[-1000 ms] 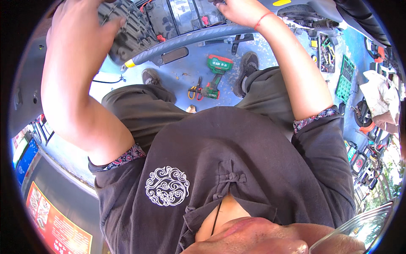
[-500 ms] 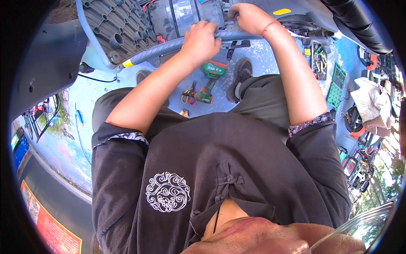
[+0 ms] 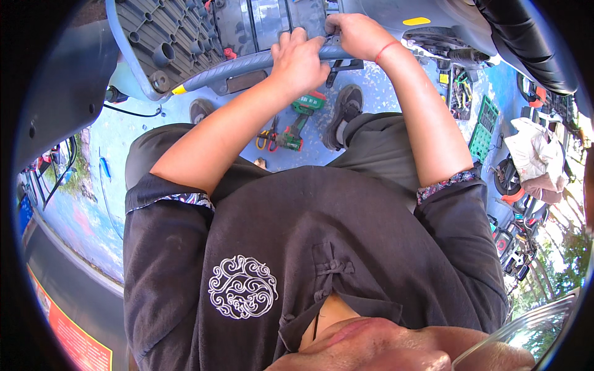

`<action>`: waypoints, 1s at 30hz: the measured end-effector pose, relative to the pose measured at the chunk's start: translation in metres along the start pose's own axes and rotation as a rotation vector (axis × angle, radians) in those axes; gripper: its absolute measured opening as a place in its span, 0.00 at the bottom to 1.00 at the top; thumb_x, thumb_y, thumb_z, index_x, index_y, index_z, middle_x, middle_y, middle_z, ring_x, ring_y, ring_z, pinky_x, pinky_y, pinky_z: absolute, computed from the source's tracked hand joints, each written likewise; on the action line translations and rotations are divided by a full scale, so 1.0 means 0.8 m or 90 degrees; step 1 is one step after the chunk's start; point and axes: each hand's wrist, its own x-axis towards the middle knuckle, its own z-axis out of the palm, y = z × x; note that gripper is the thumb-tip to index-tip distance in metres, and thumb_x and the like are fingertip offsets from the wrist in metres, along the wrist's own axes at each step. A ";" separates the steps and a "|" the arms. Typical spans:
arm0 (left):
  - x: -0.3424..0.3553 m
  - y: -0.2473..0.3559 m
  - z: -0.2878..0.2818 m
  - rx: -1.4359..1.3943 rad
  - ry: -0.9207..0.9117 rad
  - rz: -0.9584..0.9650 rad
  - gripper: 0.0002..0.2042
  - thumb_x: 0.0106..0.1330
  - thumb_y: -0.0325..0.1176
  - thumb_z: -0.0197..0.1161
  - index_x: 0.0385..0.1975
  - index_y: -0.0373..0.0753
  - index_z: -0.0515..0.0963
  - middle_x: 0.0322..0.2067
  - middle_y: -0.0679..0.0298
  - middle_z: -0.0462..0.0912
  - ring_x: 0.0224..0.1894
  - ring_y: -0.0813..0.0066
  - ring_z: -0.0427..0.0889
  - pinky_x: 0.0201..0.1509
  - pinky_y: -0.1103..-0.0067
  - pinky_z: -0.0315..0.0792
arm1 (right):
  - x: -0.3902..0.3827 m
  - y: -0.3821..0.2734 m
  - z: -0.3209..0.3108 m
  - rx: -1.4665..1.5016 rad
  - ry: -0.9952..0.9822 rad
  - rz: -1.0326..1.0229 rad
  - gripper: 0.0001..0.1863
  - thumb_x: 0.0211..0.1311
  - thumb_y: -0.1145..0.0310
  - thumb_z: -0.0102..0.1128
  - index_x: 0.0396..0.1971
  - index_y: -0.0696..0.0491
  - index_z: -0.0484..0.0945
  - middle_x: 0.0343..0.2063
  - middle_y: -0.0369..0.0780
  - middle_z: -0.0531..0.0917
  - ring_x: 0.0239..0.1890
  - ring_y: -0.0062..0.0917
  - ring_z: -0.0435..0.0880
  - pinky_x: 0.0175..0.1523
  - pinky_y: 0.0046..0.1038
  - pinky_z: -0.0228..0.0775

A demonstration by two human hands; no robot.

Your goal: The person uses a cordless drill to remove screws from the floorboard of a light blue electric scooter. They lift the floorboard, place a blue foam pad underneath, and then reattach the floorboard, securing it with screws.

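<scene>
A seated worker bends both hands to the open frame of a vehicle. The left hand reaches across the gray rail, its fingers bent and partly spread; the right hand curls more tightly just beside it. Whether either has hold of anything cannot be told from here. The black box lies just beyond the rail, next to a tipped-up ribbed panel.

The step appears to be close fingerwork at the near edge of the box — the next move seems to call for the 2 hands to work together, clear of the rail. On the blue floor between the shoes lie a green-and-red power drill and scissors, with neither hand on them.

As for writing, the drill carries pale marks, partly hidden, and a red sign at lower left bears lines of small yellow lettering, bent by the lens and too small to make out. The white emblem on the dark shirt is swirling stitchwork — no words in it.
</scene>
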 end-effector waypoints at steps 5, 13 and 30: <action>0.010 -0.004 -0.007 0.029 -0.044 0.005 0.28 0.55 0.43 0.70 0.60 0.50 0.82 0.53 0.55 0.73 0.60 0.51 0.68 0.64 0.59 0.63 | 0.005 0.011 0.000 0.047 -0.037 -0.040 0.19 0.49 0.82 0.56 0.42 0.56 0.84 0.38 0.51 0.87 0.44 0.46 0.87 0.51 0.40 0.78; 0.017 -0.009 -0.010 -0.018 -0.058 0.001 0.25 0.56 0.43 0.68 0.57 0.50 0.85 0.51 0.54 0.75 0.59 0.51 0.71 0.64 0.58 0.65 | 0.007 0.013 -0.010 0.077 -0.100 -0.062 0.22 0.46 0.84 0.55 0.44 0.58 0.84 0.37 0.50 0.87 0.38 0.38 0.88 0.46 0.36 0.79; 0.011 -0.022 0.006 -0.064 0.090 0.072 0.18 0.60 0.40 0.71 0.50 0.43 0.84 0.45 0.56 0.76 0.54 0.51 0.73 0.57 0.57 0.69 | 0.017 0.005 -0.011 0.180 -0.147 0.071 0.18 0.48 0.81 0.54 0.40 0.58 0.84 0.32 0.50 0.87 0.31 0.37 0.88 0.40 0.36 0.79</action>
